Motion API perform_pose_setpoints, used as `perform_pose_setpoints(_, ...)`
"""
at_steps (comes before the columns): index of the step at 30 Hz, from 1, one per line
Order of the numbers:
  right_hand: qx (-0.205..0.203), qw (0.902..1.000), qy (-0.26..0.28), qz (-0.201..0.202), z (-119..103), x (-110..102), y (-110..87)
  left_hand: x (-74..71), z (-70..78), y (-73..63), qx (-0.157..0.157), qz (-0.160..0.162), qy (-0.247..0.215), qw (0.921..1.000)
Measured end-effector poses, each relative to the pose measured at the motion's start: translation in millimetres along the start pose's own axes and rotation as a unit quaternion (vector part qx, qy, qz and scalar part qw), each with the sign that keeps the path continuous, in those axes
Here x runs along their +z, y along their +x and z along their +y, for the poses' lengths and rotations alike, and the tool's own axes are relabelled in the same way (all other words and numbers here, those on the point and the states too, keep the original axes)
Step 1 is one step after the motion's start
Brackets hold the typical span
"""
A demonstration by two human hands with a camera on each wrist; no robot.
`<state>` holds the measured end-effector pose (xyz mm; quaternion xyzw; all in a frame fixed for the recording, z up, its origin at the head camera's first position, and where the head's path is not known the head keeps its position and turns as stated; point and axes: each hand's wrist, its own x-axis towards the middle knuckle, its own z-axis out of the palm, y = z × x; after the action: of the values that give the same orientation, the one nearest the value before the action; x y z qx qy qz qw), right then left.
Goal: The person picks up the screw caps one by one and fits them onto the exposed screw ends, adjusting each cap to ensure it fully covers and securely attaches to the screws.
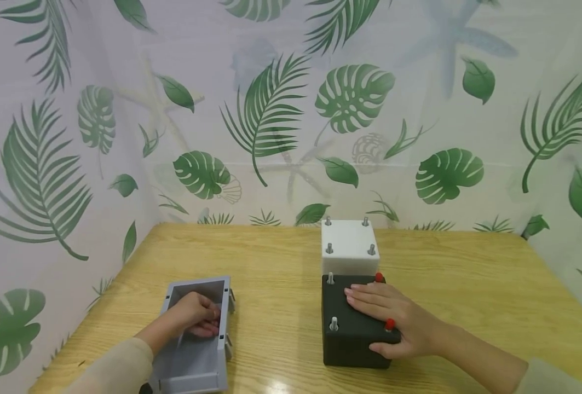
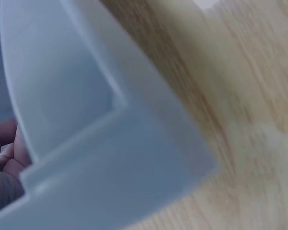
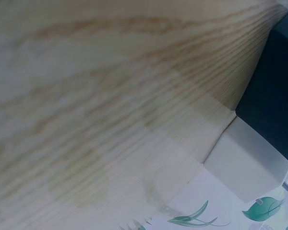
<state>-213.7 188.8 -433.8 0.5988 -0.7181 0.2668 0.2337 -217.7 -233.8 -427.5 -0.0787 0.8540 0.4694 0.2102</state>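
Observation:
My left hand point(image 1: 199, 313) reaches down into a grey plastic bin point(image 1: 192, 382), its fingers bent together. Whether anything sits between those fingertips cannot be made out. In the left wrist view the bin's wall point(image 2: 120, 158) covers most of that hand. My right hand point(image 1: 399, 312) rests on top of a black block point(image 1: 352, 350), fingers stretched over its upper face and thumb at the near side. Two bare metal screws point(image 1: 333, 324) stand up on the block's left side. Red caps point(image 1: 390, 324) cover the two posts on its right side.
A white block point(image 1: 350, 241) with several upright metal screws stands directly behind the black one. Both blocks and the bin are on a wooden table point(image 1: 276, 306). A leaf-patterned cloth point(image 1: 281, 109) hangs behind the table and along its sides.

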Motion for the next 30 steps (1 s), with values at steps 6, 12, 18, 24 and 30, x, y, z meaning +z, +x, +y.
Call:
perform_pose_setpoints(6, -0.003, 1.0, 0.003, 0.001, -0.1, 0.7, -2.3, -4.4, -2.5, -2.8, 0.019, -0.042, -0.045, 0.9979)
perform_pose_setpoints(12, 0.002, 1.0, 0.004, 0.001, 0.3, 0.3, -2.8, -18.2, 8.7, -5.9, 0.046, -0.08, -0.057, 0.9941)
perform_pose_setpoints(18, -0.004, 1.0, 0.001, 0.004, 0.8, -0.6, -0.5, -33.7, 24.6, -12.3, 0.051, -0.104, -0.045, 0.9923)
perform_pose_setpoints(24, 0.0, 1.0, 0.002, -0.001, 0.1, -2.1, 1.3, -42.3, 35.6, -17.0, 0.049, -0.129, -0.042, 0.9895)
perform_pose_setpoints(30, 0.007, 1.0, -0.001, -0.006, -1.2, -2.4, 0.1, -47.6, 46.4, -19.0, 0.054, -0.13, -0.08, 0.9868)
